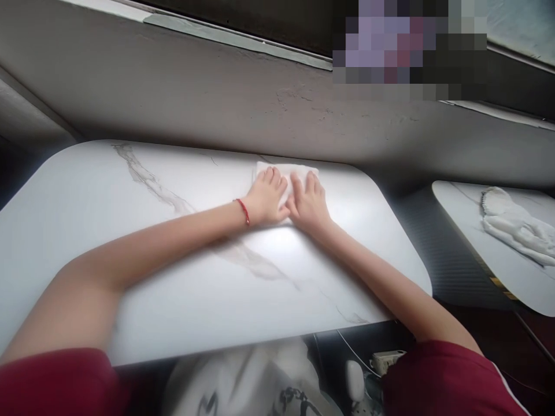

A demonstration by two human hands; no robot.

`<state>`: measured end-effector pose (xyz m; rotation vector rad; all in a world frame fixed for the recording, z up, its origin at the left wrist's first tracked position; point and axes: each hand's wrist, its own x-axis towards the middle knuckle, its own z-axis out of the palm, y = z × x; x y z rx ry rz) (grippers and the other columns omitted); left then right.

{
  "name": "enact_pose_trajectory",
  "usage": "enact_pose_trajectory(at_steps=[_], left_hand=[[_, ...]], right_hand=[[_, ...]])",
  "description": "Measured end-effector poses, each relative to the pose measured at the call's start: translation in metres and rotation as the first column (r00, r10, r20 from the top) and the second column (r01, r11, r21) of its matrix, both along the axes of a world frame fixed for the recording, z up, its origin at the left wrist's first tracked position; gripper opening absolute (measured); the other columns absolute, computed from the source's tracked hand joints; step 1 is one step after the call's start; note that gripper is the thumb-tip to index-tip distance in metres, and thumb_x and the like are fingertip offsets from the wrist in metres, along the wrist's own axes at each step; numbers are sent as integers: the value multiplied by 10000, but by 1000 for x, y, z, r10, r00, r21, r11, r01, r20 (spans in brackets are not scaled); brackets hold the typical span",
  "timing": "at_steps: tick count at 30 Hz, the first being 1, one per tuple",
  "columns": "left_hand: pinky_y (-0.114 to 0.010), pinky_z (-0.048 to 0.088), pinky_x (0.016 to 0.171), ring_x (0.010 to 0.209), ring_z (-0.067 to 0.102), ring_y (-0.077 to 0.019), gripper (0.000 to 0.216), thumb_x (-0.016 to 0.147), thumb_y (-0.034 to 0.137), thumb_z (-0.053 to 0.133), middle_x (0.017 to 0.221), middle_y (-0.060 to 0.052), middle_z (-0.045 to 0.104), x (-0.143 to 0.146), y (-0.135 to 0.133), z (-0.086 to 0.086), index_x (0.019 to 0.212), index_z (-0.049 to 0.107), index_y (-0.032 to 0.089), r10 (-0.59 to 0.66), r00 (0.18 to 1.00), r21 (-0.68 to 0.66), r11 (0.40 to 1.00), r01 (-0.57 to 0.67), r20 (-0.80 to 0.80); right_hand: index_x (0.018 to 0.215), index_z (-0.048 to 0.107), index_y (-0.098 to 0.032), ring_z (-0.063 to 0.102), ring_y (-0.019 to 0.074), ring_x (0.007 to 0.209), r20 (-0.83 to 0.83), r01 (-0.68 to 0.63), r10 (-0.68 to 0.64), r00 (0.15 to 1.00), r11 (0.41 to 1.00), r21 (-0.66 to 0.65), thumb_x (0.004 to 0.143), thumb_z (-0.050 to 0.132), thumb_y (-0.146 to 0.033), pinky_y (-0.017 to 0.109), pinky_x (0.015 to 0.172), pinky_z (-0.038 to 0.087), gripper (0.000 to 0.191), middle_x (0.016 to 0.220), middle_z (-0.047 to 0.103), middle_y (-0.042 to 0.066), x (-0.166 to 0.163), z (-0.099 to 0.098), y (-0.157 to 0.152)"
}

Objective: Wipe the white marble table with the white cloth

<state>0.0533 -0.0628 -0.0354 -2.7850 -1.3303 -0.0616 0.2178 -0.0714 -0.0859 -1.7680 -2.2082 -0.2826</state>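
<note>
A folded white cloth lies flat near the far edge of a white marble-patterned table. Both of my hands press down on it from above, side by side, with the thumbs close together. My left hand rests on the left part of the cloth, fingers extended forward, a red bracelet at its wrist. On the right part lies my right hand, its fingers spread and flat. The palms and the cloth beneath them are hidden.
Behind the table rises a grey wall with a window ledge. To the right, a second white table bears a crumpled white cloth. Below the near edge are a power strip, cables and a pale printed bag or fabric.
</note>
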Motion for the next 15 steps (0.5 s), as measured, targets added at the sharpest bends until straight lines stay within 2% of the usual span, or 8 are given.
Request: enact_pose_trajectory(at_steps=[3, 6, 10, 15], left_hand=[[-570, 293, 1165, 1441, 401, -479, 752, 917, 414, 475, 1559, -347, 415, -14, 37, -10, 1487, 434, -75, 10, 993, 43, 999, -15, 117], [-565, 303, 1155, 1416, 425, -455, 715, 937, 416, 422, 1537, -324, 441, -25, 61, -12, 1478, 450, -51, 22, 992, 46, 999, -28, 121], [-546, 322, 1142, 1389, 450, -422, 669, 964, 407, 355, 1518, -292, 462, -32, 70, -11, 1482, 460, -3, 5, 994, 73, 997, -13, 106], [-567, 335, 1119, 1400, 431, -441, 671, 953, 391, 343, 1526, -302, 449, -32, 73, -14, 1477, 459, -12, 0, 991, 92, 996, -13, 137]], right_hand=[[1552, 403, -122, 341, 441, 1447, -30, -15, 14, 999, 1000, -7, 968, 359, -360, 611, 1145, 326, 632, 1566, 382, 246, -11, 0, 42], [1538, 410, -133, 351, 429, 1423, -61, 18, -19, 998, 1000, -26, 976, 341, -366, 599, 1139, 313, 613, 1558, 377, 240, -23, 2, 67], [1529, 390, -109, 352, 432, 1409, -61, 107, -110, 992, 993, -56, 973, 343, -356, 584, 1132, 294, 610, 1568, 339, 267, -36, 5, 76], [1524, 383, -87, 345, 434, 1406, -85, 117, -121, 989, 992, -49, 973, 351, -371, 583, 1142, 268, 621, 1571, 324, 274, -38, 2, 79]])
